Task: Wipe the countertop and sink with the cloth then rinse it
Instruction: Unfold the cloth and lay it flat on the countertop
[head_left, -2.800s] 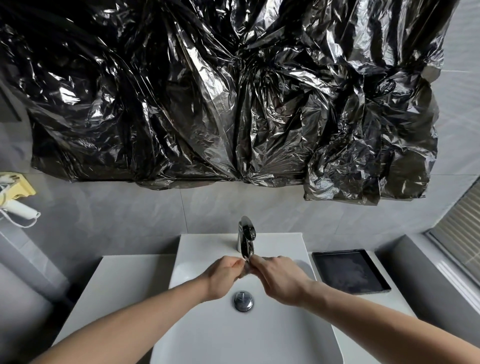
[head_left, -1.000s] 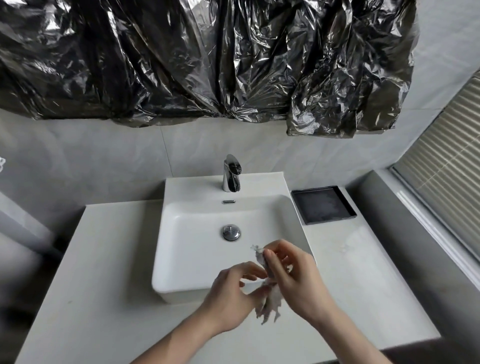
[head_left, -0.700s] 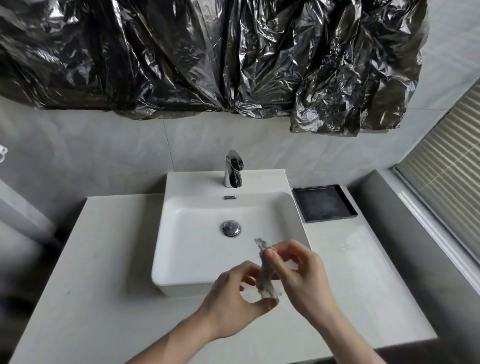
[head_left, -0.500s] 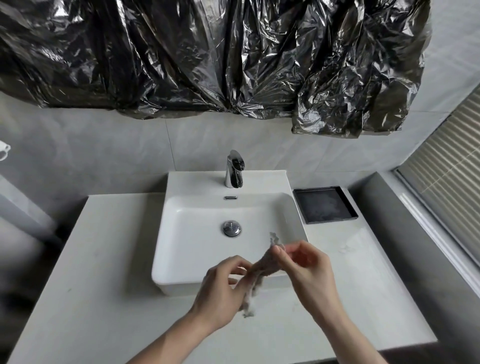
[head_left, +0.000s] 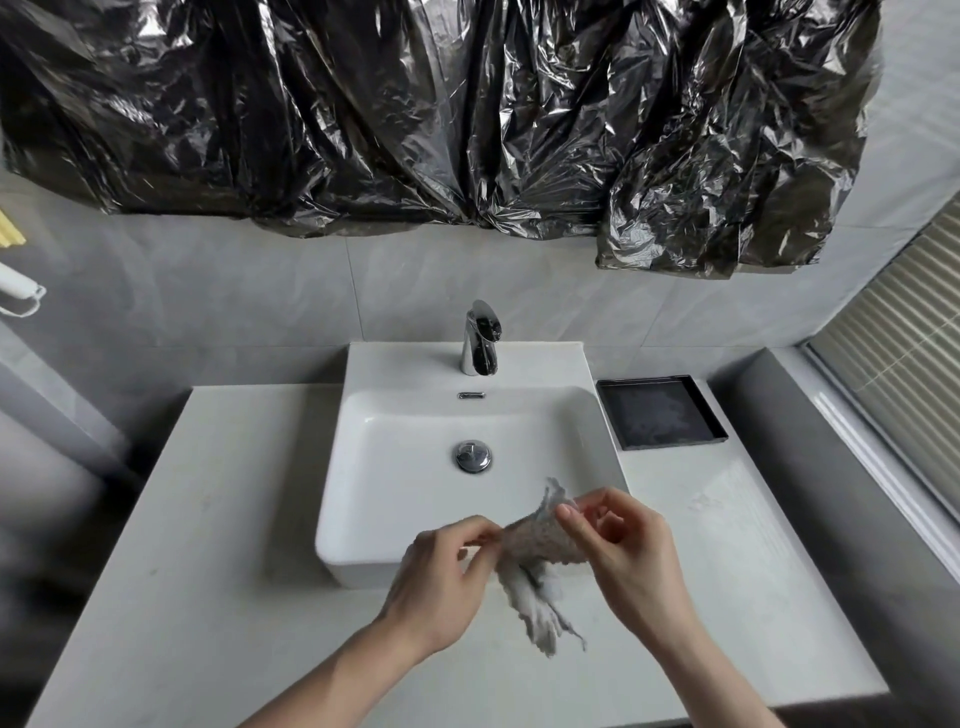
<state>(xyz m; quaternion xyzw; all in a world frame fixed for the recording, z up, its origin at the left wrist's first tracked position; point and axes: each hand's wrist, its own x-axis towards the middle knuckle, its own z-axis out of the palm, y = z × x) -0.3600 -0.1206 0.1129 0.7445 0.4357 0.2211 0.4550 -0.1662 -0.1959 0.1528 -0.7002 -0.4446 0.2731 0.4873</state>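
Pinching a small grey ragged cloth (head_left: 535, 540) between them, both hands, left (head_left: 441, 577) and right (head_left: 631, 566), hold it above the white desk (head_left: 208, 597).

Behind the fingers (head_left: 571, 519) of both hands, the cloth's (head_left: 535, 540) pinched edges are hidden. Below them the sink's (head_left: 363, 551) front wall is partly covered. The forearms and the table's (head_left: 171, 597) near edge are cut off.

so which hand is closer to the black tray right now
Right. The right hand is at the sink's front right corner, below the black tray and nearer its side. The left hand is further left, by the sink's front edge. Both pinch the cloth.
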